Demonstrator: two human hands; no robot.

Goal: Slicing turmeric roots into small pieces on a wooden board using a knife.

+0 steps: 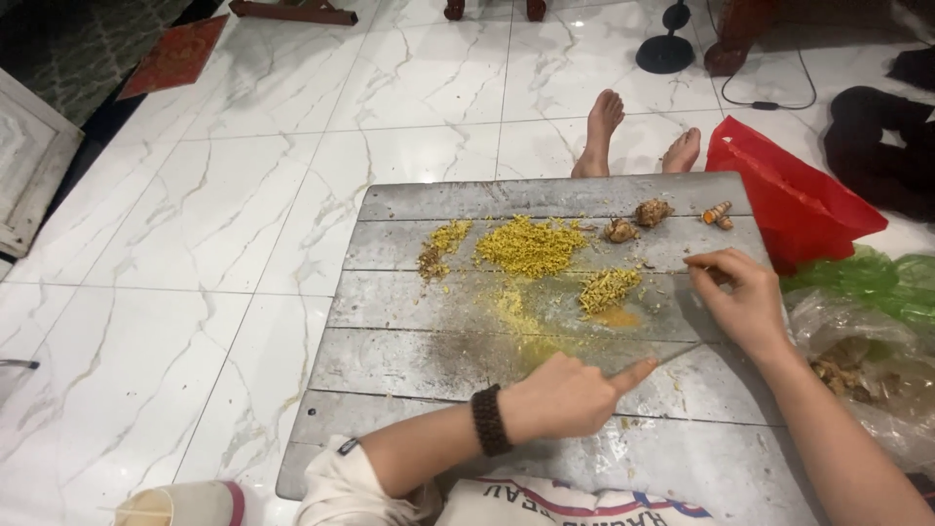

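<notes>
A knife blade [672,356] lies low across the grey wooden board [409,370], in its near right part, with the left hand's [570,394] extended forefinger pressing on its tip and the other fingers curled. The right hand [745,302] is clenched around the knife's handle end at the board's right edge; the handle itself is hidden. Just beyond the blade sits a small heap of chopped yellow turmeric [609,287], with a larger heap [531,245] farther off and a thinner one [443,244] to the left. Whole turmeric roots [653,210] rest at the far right of the board. A red plastic bag [789,195] lies right of the board on the white marble floor [195,244], and two bare feet [599,131] show beyond it.
</notes>
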